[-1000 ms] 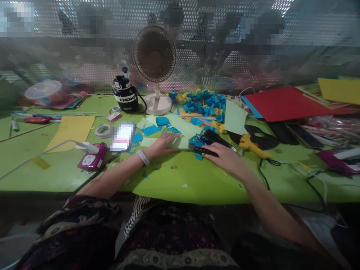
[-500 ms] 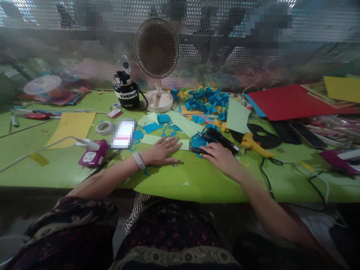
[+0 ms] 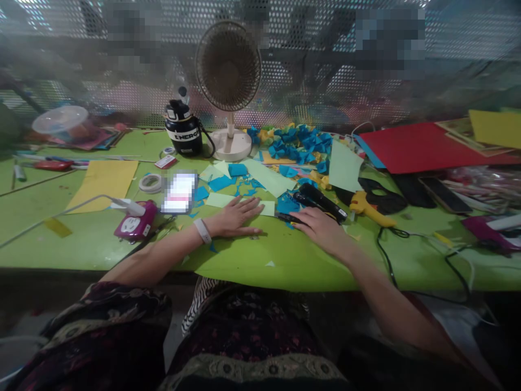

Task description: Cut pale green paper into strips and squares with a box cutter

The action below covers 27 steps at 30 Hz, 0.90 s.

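L hand (image 3: 236, 219) open, palm down on green table (image 3: 252, 266), fingertips on pale green paper strip (image 3: 215, 200). R hand (image 3: 321, 227) also open, not clenched, fingertips on thin black tool (image 3: 287, 218), w/ fat black tool (image 3: 321, 202) just past knuckles & blue paper scraps (image 3: 287, 205) just past fingers. R of R hand: yellow glue gun (image 3: 368, 210). L of L hand: blurred phone (image 3: 179, 193), tape roll (image 3: 150, 183), pink power socket (image 3: 132, 225). Beyond both hands: heap of folded blue & yellow paper (image 3: 297, 144), desk fan (image 3: 228, 68), black bottle (image 3: 183, 130)
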Tool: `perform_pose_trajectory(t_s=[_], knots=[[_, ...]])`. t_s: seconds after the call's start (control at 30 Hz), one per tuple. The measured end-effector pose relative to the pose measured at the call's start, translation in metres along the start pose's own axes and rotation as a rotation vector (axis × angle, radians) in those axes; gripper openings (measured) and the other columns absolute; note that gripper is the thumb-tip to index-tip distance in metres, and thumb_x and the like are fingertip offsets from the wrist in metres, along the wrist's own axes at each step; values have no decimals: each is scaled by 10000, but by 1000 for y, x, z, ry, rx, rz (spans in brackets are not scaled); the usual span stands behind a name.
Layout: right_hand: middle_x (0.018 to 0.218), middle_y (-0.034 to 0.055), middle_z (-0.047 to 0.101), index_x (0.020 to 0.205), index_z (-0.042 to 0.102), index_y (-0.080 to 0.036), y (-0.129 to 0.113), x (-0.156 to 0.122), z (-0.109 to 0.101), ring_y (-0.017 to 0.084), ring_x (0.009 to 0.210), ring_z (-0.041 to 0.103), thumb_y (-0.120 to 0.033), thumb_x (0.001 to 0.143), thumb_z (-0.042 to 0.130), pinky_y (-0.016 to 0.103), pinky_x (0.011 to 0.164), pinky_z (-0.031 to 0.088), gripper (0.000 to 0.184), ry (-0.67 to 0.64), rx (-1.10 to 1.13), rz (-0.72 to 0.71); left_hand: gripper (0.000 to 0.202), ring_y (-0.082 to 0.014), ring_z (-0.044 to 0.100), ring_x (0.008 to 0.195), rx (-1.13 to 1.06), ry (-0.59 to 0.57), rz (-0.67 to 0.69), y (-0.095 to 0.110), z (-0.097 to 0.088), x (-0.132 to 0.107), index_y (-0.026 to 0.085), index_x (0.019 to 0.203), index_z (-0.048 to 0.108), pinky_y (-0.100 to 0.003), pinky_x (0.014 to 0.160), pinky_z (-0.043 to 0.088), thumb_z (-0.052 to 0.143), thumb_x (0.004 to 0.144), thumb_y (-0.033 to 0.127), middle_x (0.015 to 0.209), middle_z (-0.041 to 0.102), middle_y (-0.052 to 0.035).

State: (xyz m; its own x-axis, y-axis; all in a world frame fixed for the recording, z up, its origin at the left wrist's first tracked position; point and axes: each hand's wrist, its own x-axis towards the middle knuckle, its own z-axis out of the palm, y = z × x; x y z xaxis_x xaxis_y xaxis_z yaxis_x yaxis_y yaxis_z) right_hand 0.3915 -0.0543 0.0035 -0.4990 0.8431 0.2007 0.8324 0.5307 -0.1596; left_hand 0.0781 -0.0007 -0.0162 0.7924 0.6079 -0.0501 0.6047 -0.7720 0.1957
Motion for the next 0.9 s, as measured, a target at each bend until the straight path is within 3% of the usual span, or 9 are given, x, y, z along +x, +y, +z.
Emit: perform_pose_trajectory(t_s=[0.33,0.9], knots=[[1195,115,749,1242,729,-243,-12,6,2,302,1131,681,-354,1028,514,484,977,564,323,17,46,57,1022,-270,136,1622,-49,33,6,-3,3,1,173,1686,123,-473,1309,-9,177,944,874,1732,168,-135],[1114,125,709,1213,744,-228,-15,9,8,293,1056,682,-326,1013,543,473,966,566,300,31,117,8,1010,-257,134,1624,-65,40,6,-1,1,0,169,1682,156,-458,1308,-16,177,952,866,1731,179,-124]])
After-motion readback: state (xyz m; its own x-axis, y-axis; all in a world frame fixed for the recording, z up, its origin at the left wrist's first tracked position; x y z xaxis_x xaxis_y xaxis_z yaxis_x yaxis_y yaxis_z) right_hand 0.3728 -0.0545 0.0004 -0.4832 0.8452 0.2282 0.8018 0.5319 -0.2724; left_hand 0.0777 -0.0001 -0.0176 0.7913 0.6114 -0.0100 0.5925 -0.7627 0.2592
